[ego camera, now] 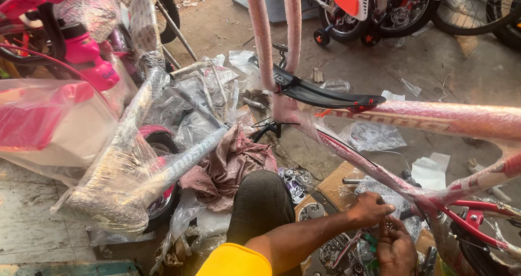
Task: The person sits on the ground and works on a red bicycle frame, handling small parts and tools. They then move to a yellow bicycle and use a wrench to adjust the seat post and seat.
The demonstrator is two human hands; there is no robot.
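Note:
A pink bicycle frame (pixel 434 118) wrapped in clear plastic stands upside down across the right side. My left hand (pixel 370 208) reaches in from the lower middle. Its fingertips pinch a small metal part (pixel 388 215) just under the frame's lower joint (pixel 429 200). Directly below it, my right hand (pixel 396 249) is turned palm up with its fingers curled toward the same spot. Whether it holds anything is hidden. A black mudguard (pixel 320 94) sticks out from the wrapped fork tubes (pixel 271 37). My bent knee (pixel 260 205) in dark trousers is left of the hands.
A second plastic-wrapped frame and wheel (pixel 135 167) lie on the left beside a pink cloth (pixel 233 167). Pink bicycles (pixel 65 42) stand at the far left, and more bicycles (pixel 380 10) at the top. Plastic bags, cardboard (pixel 334 186) and loose parts litter the concrete floor.

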